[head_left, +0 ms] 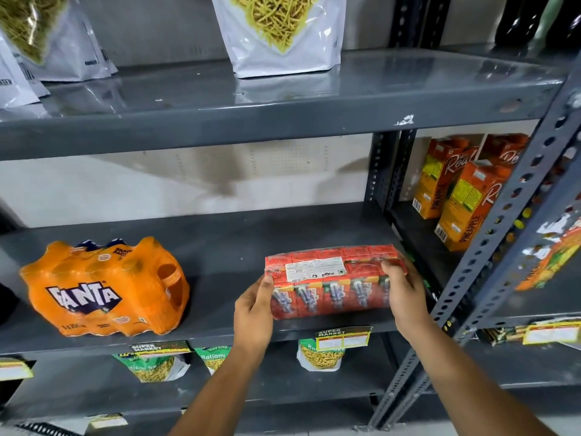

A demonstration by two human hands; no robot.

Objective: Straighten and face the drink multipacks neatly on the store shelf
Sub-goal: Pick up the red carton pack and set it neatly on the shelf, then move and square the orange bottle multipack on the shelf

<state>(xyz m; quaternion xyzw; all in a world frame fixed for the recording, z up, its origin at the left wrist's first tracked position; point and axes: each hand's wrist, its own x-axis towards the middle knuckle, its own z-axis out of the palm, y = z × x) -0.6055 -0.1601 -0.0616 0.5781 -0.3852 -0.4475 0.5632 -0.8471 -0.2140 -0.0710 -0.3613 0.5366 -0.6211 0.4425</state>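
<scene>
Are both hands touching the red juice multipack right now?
Touching. The head view shows the left hand gripping the red juice multipack at its left end and the right hand wrapped over its right end.

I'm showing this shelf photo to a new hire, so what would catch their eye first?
Probably the bright orange Fanta multipack, sitting at a slight angle on the left of the middle shelf. Next, the red juice carton multipack on the right of that shelf, gripped at its ends by the left hand and right hand. Orange pineapple juice cartons stand in the bay to the right.
</scene>
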